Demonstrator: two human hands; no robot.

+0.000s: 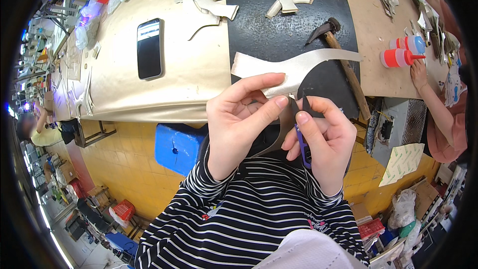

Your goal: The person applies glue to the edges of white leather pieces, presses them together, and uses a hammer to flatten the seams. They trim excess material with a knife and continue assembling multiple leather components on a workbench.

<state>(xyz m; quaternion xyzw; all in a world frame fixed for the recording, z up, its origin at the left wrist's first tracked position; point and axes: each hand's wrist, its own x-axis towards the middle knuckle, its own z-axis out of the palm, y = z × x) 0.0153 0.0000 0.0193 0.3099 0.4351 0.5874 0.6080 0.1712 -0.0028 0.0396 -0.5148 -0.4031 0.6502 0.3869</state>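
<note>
My left hand (239,124) pinches a curved, pale metallic shoe-upper piece (298,67) between thumb and fingers, above the near edge of a black board (284,25). A darker strip (285,124) hangs below my fingers; whether it belongs to the same piece, I cannot tell. In my right hand (328,137) is a pair of thread snips (302,144) with a purple handle. Its dark blades point up beside the piece, close to my left fingertips. Beyond the piece lies a hammer (346,67) with a wooden handle, partly covered by it.
A phone (150,50) lies on the table to the left. Cut pieces (206,0) are heaped at the far side. Red-and-white squeeze bottles (397,58) stand at right, near another person's hand (419,73). A blue stool (177,149) stands below the table edge.
</note>
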